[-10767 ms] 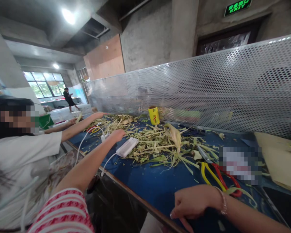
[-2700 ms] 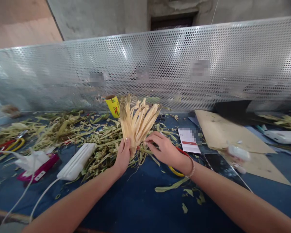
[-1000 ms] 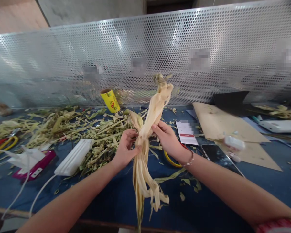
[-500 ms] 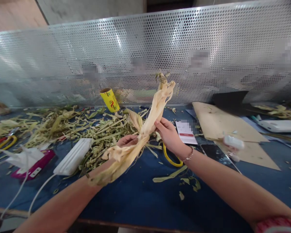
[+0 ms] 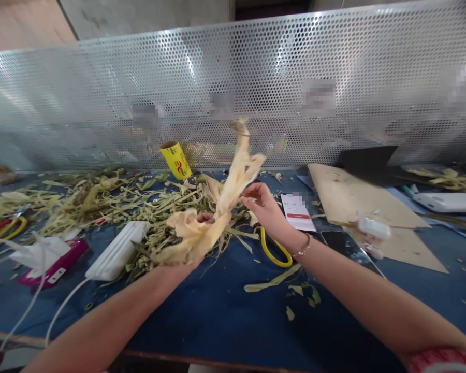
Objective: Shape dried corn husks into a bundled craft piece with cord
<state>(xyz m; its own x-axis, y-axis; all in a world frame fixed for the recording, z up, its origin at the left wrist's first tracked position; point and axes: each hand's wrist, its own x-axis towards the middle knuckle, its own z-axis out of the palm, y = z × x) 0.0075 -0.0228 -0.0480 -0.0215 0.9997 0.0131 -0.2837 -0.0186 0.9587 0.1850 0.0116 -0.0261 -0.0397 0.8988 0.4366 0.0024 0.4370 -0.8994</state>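
Observation:
A long bundle of pale, dried corn husk [image 5: 225, 199] is held up in front of me, its thin end pointing up and its wide, ragged end hanging to the lower left. My left hand [image 5: 205, 218] is closed on it near the middle, mostly hidden behind the husk. At its right edge is my right hand [image 5: 262, 202], thumb and fingers in a pinch; what they hold, if anything, is too small to tell. Behind and left spreads a heap of dry, greenish husk strips [image 5: 159, 220]. Below my right hand lies a yellow scissor-like handle [image 5: 274, 251].
A yellow cardboard tube [image 5: 176, 160] stands tilted before the perforated metal screen [image 5: 140, 77]. At left are a white block with a cable [image 5: 116, 254] and a purple power strip [image 5: 54, 264]. Right of my hand lie two phones, a lit one [image 5: 299, 213] and a dark one [image 5: 351, 251], and brown cardboard [image 5: 357, 199].
The husk bundle has shifted left with my left hand, and its upper part has spread. My right hand has moved slightly left and no longer lies wrapped against the husk.

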